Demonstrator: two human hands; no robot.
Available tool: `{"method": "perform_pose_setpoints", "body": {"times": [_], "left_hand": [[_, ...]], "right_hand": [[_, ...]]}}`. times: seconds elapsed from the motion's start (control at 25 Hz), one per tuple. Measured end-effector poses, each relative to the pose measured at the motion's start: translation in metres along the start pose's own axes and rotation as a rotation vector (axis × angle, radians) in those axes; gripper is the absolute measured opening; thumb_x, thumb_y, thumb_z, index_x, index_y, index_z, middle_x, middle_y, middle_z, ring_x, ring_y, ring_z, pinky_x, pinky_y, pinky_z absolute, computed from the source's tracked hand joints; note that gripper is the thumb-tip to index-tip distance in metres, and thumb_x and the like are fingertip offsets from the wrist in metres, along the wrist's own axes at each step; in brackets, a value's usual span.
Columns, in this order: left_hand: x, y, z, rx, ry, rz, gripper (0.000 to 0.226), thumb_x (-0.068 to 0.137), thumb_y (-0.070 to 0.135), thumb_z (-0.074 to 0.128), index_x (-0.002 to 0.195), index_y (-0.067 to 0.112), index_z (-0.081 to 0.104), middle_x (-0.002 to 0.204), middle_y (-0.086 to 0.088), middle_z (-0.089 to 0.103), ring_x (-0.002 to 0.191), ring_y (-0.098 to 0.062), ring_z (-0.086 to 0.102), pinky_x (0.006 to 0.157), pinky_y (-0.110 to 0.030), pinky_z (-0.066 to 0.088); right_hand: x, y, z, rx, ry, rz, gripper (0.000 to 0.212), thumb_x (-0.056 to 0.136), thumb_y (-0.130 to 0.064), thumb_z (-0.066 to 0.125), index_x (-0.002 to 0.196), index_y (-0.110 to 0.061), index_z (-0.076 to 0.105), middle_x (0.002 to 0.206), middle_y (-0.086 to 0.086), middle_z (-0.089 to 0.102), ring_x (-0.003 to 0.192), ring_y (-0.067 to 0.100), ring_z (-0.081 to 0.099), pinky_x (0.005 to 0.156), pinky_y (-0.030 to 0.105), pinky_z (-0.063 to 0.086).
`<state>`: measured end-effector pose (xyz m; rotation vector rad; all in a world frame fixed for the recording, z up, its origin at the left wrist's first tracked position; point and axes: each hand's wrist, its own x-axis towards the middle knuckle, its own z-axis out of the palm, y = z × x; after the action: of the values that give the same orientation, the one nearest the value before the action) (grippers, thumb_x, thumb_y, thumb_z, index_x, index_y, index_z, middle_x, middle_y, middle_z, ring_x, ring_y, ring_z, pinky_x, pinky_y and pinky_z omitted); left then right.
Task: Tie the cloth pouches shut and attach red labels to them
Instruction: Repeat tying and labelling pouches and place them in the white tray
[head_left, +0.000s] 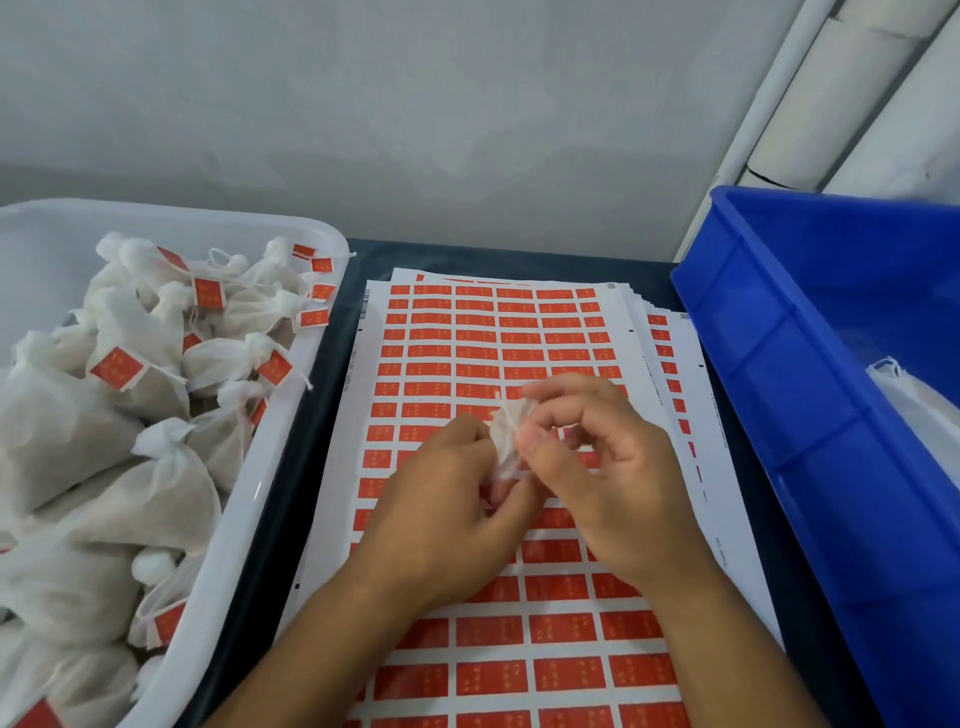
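Dark table (670, 275) sitting against a grey wall (415, 104). Both hands working above the label sheets (498, 322): left hand (447, 499) and right hand (597, 467), fingers curled, pinching one white pouch (504, 441) between them. White tub (291, 395) lying left, blue crate (810, 364) right.

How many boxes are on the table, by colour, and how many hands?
White bin full of tied pouches: 1
Blue crate: 1
Hands, left hand and right hand, both holding one pouch: 2
Total: 4
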<state>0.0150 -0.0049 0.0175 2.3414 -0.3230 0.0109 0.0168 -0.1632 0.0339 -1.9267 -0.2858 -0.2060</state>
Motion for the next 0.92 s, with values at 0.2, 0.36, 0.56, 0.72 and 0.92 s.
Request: {"method": "perform_pose_setpoints", "body": {"times": [0.2, 0.36, 0.56, 0.72, 0.92], "left_hand": [[-0.001, 0.001, 0.002, 0.003, -0.046, 0.177, 0.048, 0.102, 0.053, 0.025, 0.098, 0.036, 0.070, 0.093, 0.021, 0.066, 0.092, -0.001, 0.062, 0.072, -0.021, 0.053], [-0.001, 0.004, 0.000, -0.162, -0.049, 0.243, 0.038, 0.104, 0.035, 0.030, 0.102, 0.036, 0.068, 0.094, 0.019, 0.069, 0.091, -0.006, 0.067, 0.075, -0.027, 0.055], [-0.001, 0.006, 0.000, -0.227, 0.090, 0.059, 0.047, 0.099, 0.050, 0.029, 0.072, 0.033, 0.064, 0.083, 0.015, 0.063, 0.087, -0.008, 0.063, 0.068, -0.020, 0.051], [0.003, 0.006, -0.005, -0.371, 0.108, -0.071, 0.042, 0.095, 0.043, 0.040, 0.066, 0.028, 0.066, 0.078, 0.009, 0.065, 0.083, -0.009, 0.063, 0.068, -0.015, 0.049], [0.004, 0.010, -0.014, -0.490, 0.083, -0.273, 0.043, 0.102, 0.038, 0.049, 0.067, 0.031, 0.074, 0.077, 0.010, 0.072, 0.080, -0.005, 0.069, 0.073, -0.022, 0.049]], "right_hand": [[0.000, 0.006, -0.002, -0.067, -0.093, 0.020, 0.014, 0.089, -0.052, 0.067, 0.093, -0.042, 0.075, 0.143, -0.038, 0.048, 0.141, -0.005, 0.039, 0.109, 0.027, 0.035], [0.002, 0.007, -0.005, 0.091, -0.215, 0.066, 0.023, 0.092, -0.052, 0.062, 0.103, -0.039, 0.075, 0.125, -0.026, 0.066, 0.125, 0.003, 0.059, 0.100, 0.033, 0.054], [0.003, 0.010, -0.008, 0.096, -0.153, 0.074, 0.018, 0.096, -0.044, 0.062, 0.113, -0.044, 0.067, 0.111, -0.022, 0.070, 0.111, 0.004, 0.066, 0.088, 0.021, 0.059], [0.002, 0.011, -0.007, 0.068, -0.158, 0.038, 0.014, 0.096, -0.039, 0.064, 0.108, -0.044, 0.066, 0.107, -0.021, 0.070, 0.108, 0.009, 0.067, 0.087, 0.026, 0.061], [0.002, 0.013, -0.006, -0.003, -0.173, -0.041, 0.010, 0.095, -0.030, 0.068, 0.105, -0.034, 0.069, 0.105, -0.017, 0.066, 0.107, 0.015, 0.066, 0.086, 0.028, 0.060]]}}
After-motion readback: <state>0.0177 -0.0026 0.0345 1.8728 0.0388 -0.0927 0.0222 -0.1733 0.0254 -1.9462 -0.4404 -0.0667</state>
